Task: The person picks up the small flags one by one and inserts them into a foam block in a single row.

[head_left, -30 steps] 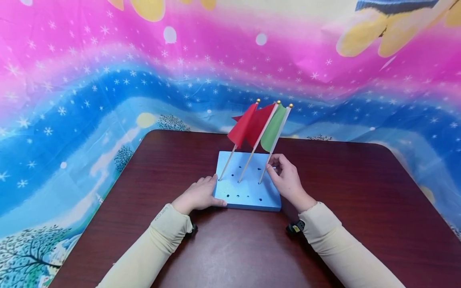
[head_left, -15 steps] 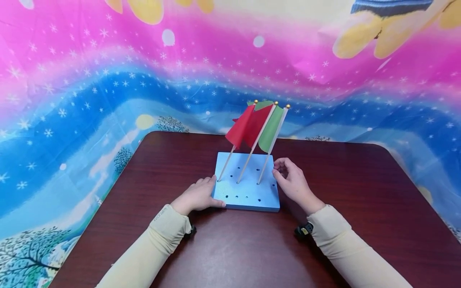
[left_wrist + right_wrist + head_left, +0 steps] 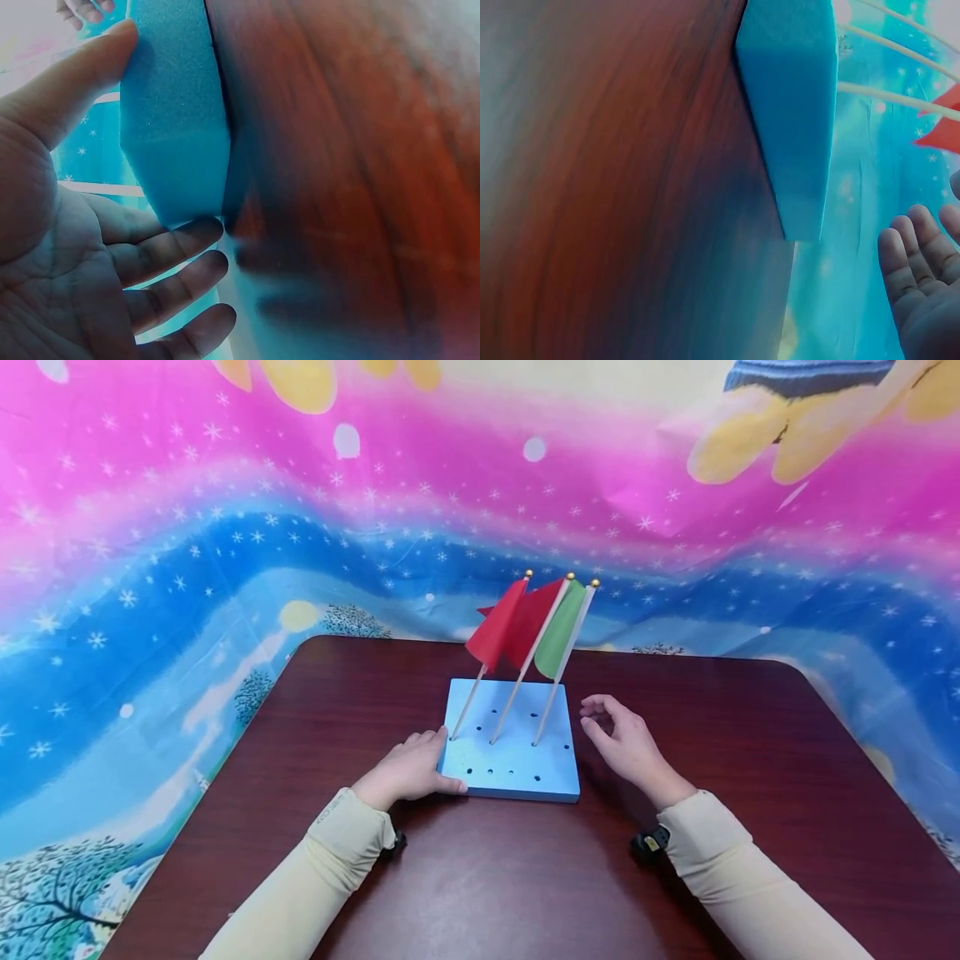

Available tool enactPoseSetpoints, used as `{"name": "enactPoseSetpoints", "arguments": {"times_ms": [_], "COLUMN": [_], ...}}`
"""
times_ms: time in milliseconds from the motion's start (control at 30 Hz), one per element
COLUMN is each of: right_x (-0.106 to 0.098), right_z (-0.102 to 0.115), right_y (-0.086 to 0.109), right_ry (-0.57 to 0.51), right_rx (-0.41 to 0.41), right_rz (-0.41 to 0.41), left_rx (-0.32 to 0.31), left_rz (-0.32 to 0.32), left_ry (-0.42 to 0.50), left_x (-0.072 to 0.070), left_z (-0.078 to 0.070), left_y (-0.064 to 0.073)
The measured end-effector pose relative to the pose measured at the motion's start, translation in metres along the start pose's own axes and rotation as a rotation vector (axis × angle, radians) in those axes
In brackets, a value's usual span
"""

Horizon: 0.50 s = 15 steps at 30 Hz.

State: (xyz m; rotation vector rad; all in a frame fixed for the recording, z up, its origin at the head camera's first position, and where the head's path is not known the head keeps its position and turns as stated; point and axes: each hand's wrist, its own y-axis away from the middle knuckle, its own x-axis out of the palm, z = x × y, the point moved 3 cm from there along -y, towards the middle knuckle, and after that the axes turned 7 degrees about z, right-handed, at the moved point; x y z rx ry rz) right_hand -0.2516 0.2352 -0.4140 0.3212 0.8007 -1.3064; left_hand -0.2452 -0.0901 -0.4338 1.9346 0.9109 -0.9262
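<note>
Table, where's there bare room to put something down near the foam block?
Bare table lies right of the right hand, left of the left hand, and between the sleeves in front of the foam block. The block's middle row is crowded by three flags.

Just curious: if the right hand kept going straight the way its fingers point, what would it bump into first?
Probably the green flag's stick standing in the blue foam block; the right hand hovers beside it, though depth is unclear.

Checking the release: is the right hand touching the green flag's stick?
Apart. The head view shows bare table between the right hand and the green flag's stick.
</note>
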Motion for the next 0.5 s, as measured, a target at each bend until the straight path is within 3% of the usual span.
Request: {"name": "enactPoseSetpoints", "arguments": {"times_ms": [500], "right_x": [-0.025], "right_z": [-0.021], "right_y": [0.018], "right_ry": [0.116], "right_rx": [0.001], "right_rz": [0.010], "left_rx": [0.000], "left_rz": [-0.020], "left_ry": [0.031], "left_x": [0.002], "left_z": [0.009], "left_y": [0.003]}}
